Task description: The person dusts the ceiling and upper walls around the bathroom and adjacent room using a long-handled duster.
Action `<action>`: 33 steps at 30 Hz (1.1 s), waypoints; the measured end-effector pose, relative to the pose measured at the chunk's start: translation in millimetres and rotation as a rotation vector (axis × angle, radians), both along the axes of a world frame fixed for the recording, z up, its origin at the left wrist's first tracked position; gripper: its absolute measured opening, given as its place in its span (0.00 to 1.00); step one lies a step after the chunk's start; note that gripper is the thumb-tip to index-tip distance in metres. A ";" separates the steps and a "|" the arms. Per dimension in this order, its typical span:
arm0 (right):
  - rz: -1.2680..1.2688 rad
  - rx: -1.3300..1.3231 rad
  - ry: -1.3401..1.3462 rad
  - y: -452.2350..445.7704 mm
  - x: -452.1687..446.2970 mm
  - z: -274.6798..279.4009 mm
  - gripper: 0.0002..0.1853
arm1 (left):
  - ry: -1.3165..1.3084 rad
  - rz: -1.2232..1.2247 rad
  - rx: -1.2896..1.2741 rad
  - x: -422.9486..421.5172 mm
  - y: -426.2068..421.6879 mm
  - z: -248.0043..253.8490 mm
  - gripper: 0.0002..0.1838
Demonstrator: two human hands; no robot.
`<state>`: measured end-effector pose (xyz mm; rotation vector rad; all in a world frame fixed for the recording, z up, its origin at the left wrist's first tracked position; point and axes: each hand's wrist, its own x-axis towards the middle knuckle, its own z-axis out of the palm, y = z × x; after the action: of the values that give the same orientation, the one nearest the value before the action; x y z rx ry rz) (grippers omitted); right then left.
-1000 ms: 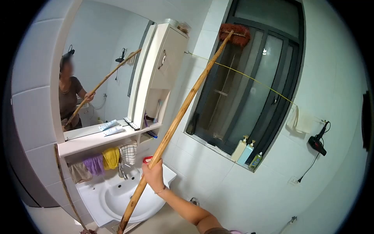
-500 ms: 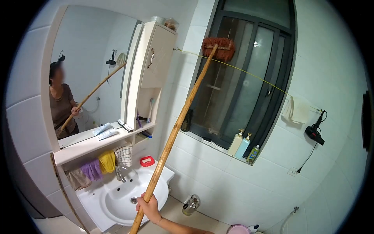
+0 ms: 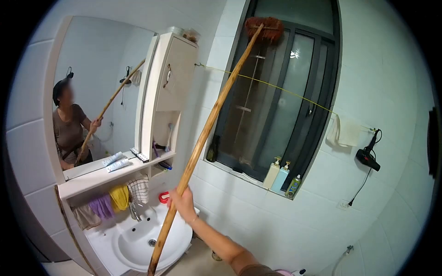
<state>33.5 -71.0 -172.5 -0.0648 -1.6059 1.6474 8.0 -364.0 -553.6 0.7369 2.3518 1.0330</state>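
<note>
My right hand is wrapped round the long wooden handle of a mop, above the washbasin. The handle slants up to the right, and its reddish-brown mop head is at the upper part of the dark-framed window. Whether the head presses on the glass is hard to tell. The handle passes close to a thin yellow cord stretched across the window. My left hand is outside the direct view; the mirror reflects the person with the handle, its lower end dim there.
The white washbasin stands below, with cloths hanging behind it. A cabinet rises beside the mirror. Pump bottles line the windowsill. A towel and a hair dryer hang on the right wall.
The mop head has moved up the window from near the cord to the upper frame. My right hand has risen with the handle, and more forearm shows. The view has shifted slightly.
</note>
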 end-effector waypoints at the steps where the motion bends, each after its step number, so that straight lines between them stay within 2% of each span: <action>1: -0.008 0.022 0.038 11.6 -1.3 11.0 0.09 | 0.004 -0.008 0.004 1.8 6.1 -1.5 0.21; 3: -0.034 0.005 0.023 36.1 -1.8 31.5 0.09 | -0.017 -0.024 0.012 0.7 22.4 1.7 0.21; 4: -0.053 -0.002 0.016 43.8 -0.4 37.3 0.09 | -0.109 -0.020 -0.025 4.7 31.4 28.7 0.21; 7: -0.048 -0.020 0.032 51.9 5.9 41.5 0.10 | -0.103 -0.001 0.055 17.2 45.6 18.2 0.22; 8: -0.056 -0.018 0.038 53.6 9.9 41.3 0.10 | 0.045 0.042 -0.044 25.5 46.0 21.5 0.23; 11: -0.050 -0.087 0.033 57.2 26.6 43.8 0.10 | 0.028 -0.003 -0.050 31.8 62.0 22.3 0.23; 13: -0.062 -0.156 0.049 59.3 39.5 47.6 0.09 | -0.024 -0.005 0.043 35.9 67.1 27.9 0.23; 16: -0.101 -0.143 0.076 68.0 55.3 50.0 0.08 | -0.039 -0.024 0.009 38.6 78.3 45.2 0.23; 21: -0.152 -0.174 0.121 70.3 74.6 62.5 0.07 | 0.122 0.034 0.095 36.3 91.0 65.7 0.20; 22: -0.175 -0.168 0.144 72.7 76.5 65.2 0.06 | 0.103 0.014 0.007 35.9 91.4 79.4 0.19; 25: -0.242 -0.143 0.157 79.6 80.6 77.1 0.06 | 0.107 -0.014 0.043 48.0 91.6 114.2 0.18; 26: -0.242 -0.155 0.180 80.8 82.2 81.4 0.06 | 0.182 0.009 0.154 55.2 89.2 122.9 0.18; 27: -0.243 -0.167 0.203 81.2 81.4 83.9 0.06 | 0.176 0.015 0.157 59.8 89.5 115.0 0.18; 28: -0.239 -0.161 0.190 80.8 77.2 84.4 0.06 | 0.741 0.109 0.033 70.9 90.8 113.2 0.17; 30: -0.152 -0.185 0.172 77.2 67.4 78.1 0.06 | 0.085 0.045 -0.062 58.8 84.1 117.4 0.18; 31: -0.109 -0.202 0.167 73.7 62.5 74.6 0.06 | 0.078 0.048 -0.070 64.9 81.6 108.4 0.18; 32: -0.106 -0.225 0.151 67.3 57.9 74.4 0.07 | 0.631 0.117 -0.115 75.8 80.3 98.7 0.19; 33: -0.106 -0.234 0.144 66.3 51.8 71.8 0.07 | 0.349 0.067 -0.020 68.1 74.8 92.7 0.20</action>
<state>85.2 -4.7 -100.8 -0.1461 -1.2769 1.7097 76.0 -289.2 -460.9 0.8972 2.6939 0.9704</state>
